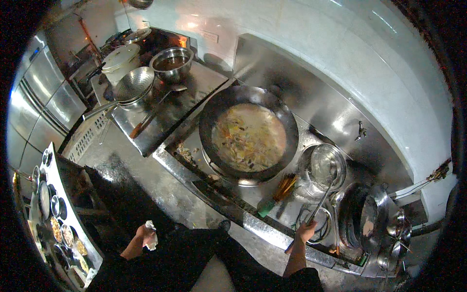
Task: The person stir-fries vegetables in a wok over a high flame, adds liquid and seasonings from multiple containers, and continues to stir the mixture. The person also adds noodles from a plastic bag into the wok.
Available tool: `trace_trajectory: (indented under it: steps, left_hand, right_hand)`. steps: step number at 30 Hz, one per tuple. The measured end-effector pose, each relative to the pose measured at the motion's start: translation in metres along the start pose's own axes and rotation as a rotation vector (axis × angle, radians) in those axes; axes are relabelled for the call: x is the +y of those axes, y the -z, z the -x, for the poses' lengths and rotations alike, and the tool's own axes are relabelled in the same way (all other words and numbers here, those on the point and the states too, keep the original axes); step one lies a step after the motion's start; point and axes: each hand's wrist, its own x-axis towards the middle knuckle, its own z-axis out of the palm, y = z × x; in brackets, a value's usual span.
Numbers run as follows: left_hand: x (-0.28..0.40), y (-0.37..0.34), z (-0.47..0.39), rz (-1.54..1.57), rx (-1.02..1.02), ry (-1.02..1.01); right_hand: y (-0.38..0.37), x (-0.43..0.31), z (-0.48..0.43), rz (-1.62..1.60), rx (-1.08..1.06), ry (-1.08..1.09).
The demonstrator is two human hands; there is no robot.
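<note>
My right hand [305, 232] grips the handle of a long metal ladle [321, 202], whose bowl end reaches into a round metal pot [342, 171] of clear liquid at the right of the wok. A crumpled white cloth or paper [150, 233] is held in my left hand [144, 235], low at my side. Before me a large dark wok [209, 146] sits on the range, holding pale broth with sliced vegetables [251, 138]. Between wok and ladle lies a bundled brush [282, 191] with a green end.
A perforated strainer [135, 84] rests over a pot at the upper left, beside a steel bowl of dark liquid [171, 64] and a lidded white pot [121, 62]. Another wok [375, 215] stands at the right. A counter with ingredient bowls [62, 204] is at the far left.
</note>
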Motion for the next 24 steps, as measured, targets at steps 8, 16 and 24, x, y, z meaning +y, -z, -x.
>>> trace_trajectory:
  steps: [8,16,24]
  left_hand:
    - [0.053,-0.108,-0.024,-1.446,0.101,-0.215]
    - [0.079,-0.146,0.008,-2.138,-0.198,-0.239]
    - [0.047,-0.022,-0.020,-1.220,0.203,-0.024]
  right_hand:
    - [0.021,-0.159,-0.008,-0.794,-0.431,-0.104]
    - [-0.023,-0.282,-0.040,-1.070,-1.048,-0.227]
    - [-0.117,-0.319,-0.034,-0.881,-1.072,-0.054]
